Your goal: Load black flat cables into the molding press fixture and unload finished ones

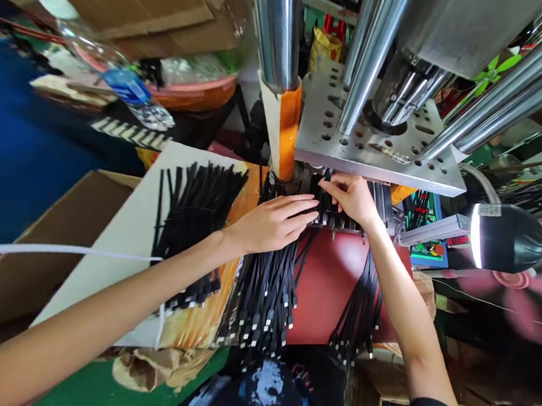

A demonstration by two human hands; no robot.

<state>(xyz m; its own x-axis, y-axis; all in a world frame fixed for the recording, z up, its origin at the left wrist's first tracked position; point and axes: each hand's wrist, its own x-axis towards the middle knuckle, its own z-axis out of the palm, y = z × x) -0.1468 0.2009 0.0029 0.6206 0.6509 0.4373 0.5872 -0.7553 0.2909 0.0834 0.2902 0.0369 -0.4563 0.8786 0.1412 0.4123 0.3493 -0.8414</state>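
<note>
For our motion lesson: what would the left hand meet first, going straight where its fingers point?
The left hand would probably meet the dark fixture by the right hand first; depth is unclear.

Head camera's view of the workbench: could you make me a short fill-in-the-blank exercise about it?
1. The cables are mainly ____ in colour.
2. The left hand is ____ from the lamp than the right hand.
3. The metal plate is pierced with several round ____.
4. The bottle has a ____ cap.

Missing words: black; farther; holes; white.
</note>
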